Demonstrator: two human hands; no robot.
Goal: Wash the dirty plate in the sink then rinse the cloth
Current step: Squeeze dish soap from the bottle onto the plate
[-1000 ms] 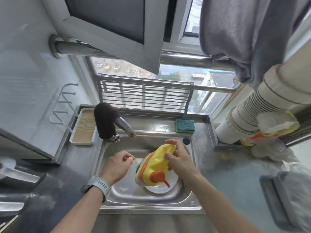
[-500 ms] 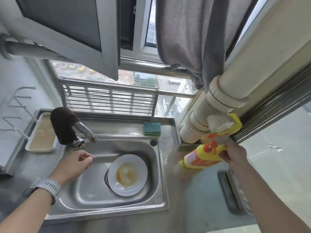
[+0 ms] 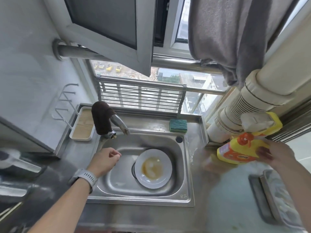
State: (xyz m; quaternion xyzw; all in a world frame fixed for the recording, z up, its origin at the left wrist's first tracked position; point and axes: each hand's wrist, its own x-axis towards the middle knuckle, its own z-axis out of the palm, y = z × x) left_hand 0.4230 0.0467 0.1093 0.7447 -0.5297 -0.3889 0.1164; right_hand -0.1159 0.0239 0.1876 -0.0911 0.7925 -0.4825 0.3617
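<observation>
A white plate (image 3: pixel 153 169) smeared with brown sauce lies in the steel sink (image 3: pixel 183 165), over the drain. A dark brown cloth (image 3: pixel 101 117) hangs over the tap (image 3: pixel 120 126) at the sink's back left. My left hand (image 3: pixel 105 159) hovers over the sink's left side with fingers loosely curled, holding nothing. My right hand (image 3: pixel 276 154) grips a yellow detergent bottle (image 3: pixel 239 151) with an orange cap on the counter to the right of the sink.
A green sponge (image 3: pixel 178 125) sits on the ledge behind the sink. A white tray (image 3: pixel 83 126) stands left of the tap. A ribbed white duct (image 3: pixel 235 113) and a second yellow bottle (image 3: pixel 267 121) crowd the right corner. A grey towel (image 3: pixel 235 36) hangs overhead.
My right hand has carried the detergent bottle from above the plate to the counter on the right. The plate is now uncovered. My left hand has stayed over the sink's left side.
</observation>
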